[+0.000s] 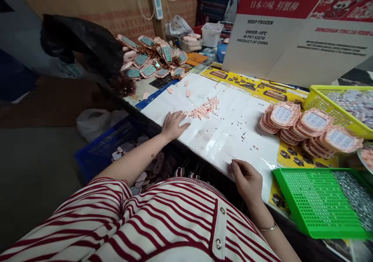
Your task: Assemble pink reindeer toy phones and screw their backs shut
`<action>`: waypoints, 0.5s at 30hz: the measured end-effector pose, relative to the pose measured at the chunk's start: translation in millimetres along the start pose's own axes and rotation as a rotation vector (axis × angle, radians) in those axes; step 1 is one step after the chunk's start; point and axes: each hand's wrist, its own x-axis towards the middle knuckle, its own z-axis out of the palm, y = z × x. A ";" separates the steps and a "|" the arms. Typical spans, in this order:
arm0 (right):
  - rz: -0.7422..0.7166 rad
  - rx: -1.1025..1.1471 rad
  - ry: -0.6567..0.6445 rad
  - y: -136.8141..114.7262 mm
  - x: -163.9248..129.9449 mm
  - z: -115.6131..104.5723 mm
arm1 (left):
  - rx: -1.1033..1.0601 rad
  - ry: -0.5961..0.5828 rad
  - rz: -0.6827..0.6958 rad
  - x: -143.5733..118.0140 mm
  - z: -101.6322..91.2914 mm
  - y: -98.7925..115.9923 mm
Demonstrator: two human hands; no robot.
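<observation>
We see the left hand [173,125] lying flat on the white plastic sheet [221,137] at the near edge of the table, fingers spread wide and holding nothing, its fingertips just beside a loose heap of small pink pieces [204,109]. The right hand [247,179] rests on the same sheet nearer the body, its fingers curled and pinched together against the plastic (whether they grip anything small we cannot tell). Tiny dark bits [243,131] lie scattered across the sheet between the two hands.

To the right of the sheet stand rows of stacked pink cards [309,128] with pale printed faces. Beyond them sits a yellow basket [313,98], and nearer us a green basket [303,203] holding shiny silver pieces. At the far left end of the table lies a pile of pink and teal cards [151,60], and a white carton [291,40] stands behind the sheet. A blue crate [99,151] sits on the floor below the left arm.
</observation>
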 end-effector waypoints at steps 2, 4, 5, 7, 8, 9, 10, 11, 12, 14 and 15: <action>0.201 0.085 -0.031 -5.1 10.1 1.2 | -0.042 0.021 -0.011 0.3 -1.6 -6.5; 0.328 0.146 -0.118 -16.1 25.0 8.2 | -0.093 0.057 -0.037 4.2 -6.5 -18.8; 0.332 0.153 -0.173 -23.8 34.3 14.4 | -0.120 0.083 -0.059 8.5 -11.0 -27.8; 0.229 0.113 -0.293 -42.3 56.3 32.8 | -0.173 0.148 -0.127 23.0 -24.6 -51.3; 0.146 0.078 -0.353 -52.0 68.6 44.4 | -0.198 0.186 -0.171 33.5 -33.7 -65.2; 0.066 0.043 -0.403 -61.2 81.3 57.1 | -0.221 0.226 -0.219 46.0 -43.9 -80.1; 0.004 0.017 -0.440 -69.4 94.1 70.2 | -0.244 0.268 -0.265 60.5 -55.0 -95.3; -0.038 0.001 -0.463 -76.2 106.6 83.0 | -0.265 0.310 -0.307 76.6 -66.5 -110.4; -0.061 -0.005 -0.469 -81.3 118.3 95.0 | -0.284 0.350 -0.344 93.9 -78.0 -125.0; -0.074 0.010 -0.457 -86.5 137.3 114.0 | -0.313 0.424 -0.399 130.7 -99.5 -151.9; -0.079 0.026 -0.457 -87.0 144.0 120.4 | -0.324 0.454 -0.413 149.3 -108.8 -163.9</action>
